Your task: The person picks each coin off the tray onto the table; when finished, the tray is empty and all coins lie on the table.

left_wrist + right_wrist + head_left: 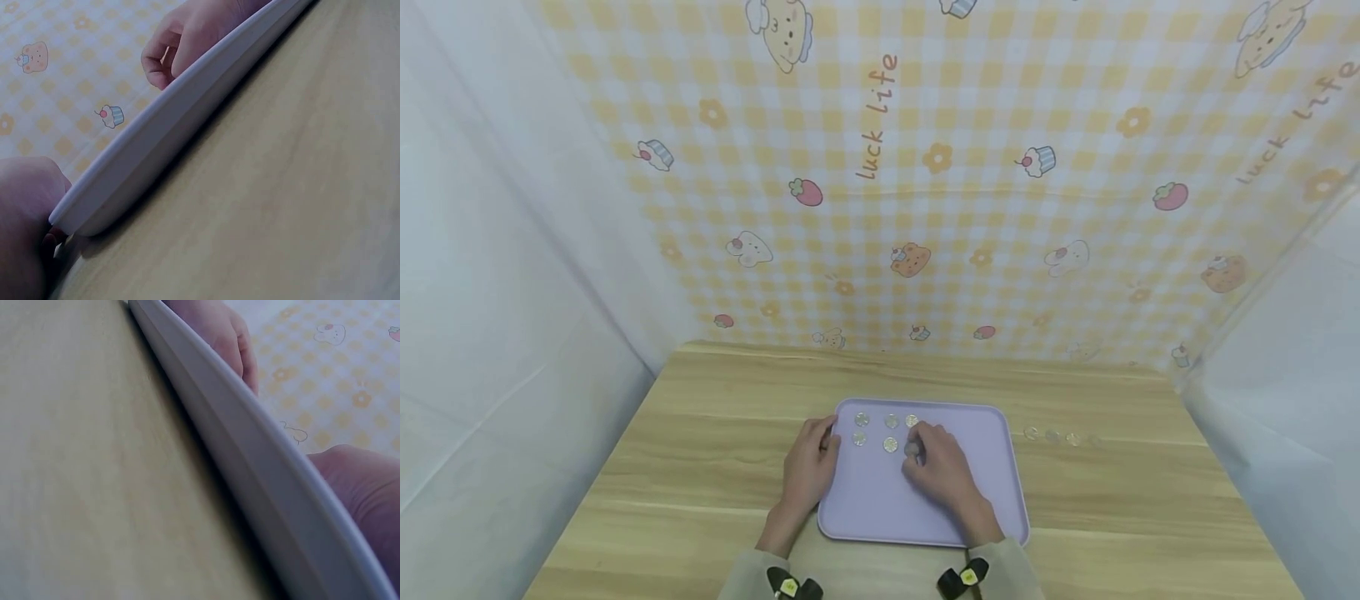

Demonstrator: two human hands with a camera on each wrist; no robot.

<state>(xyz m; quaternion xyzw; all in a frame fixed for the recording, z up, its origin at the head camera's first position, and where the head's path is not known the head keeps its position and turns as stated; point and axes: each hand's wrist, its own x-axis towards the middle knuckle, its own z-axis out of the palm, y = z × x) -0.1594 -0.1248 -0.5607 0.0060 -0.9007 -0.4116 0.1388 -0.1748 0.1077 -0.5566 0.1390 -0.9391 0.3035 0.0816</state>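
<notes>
A lilac tray [887,517] lies on the table with several shiny coins in two rows, among them a coin [891,445] in the nearer row. My right hand [942,467] is over the tray's middle, its thumb and fingers pinching a greyish coin [912,448] close to the tray surface. My left hand [808,467] holds the tray's left rim; in the left wrist view, fingertips show beneath the tray's edge [156,137]. In the right wrist view, the tray wall [250,456] hides the coins and the right hand's fingertips.
On the wooden table [1112,500], right of the tray, several more coins [1052,437] lie in a row. A yellow checked cloth [970,208] hangs behind the table. White sheets [512,292] close off both sides.
</notes>
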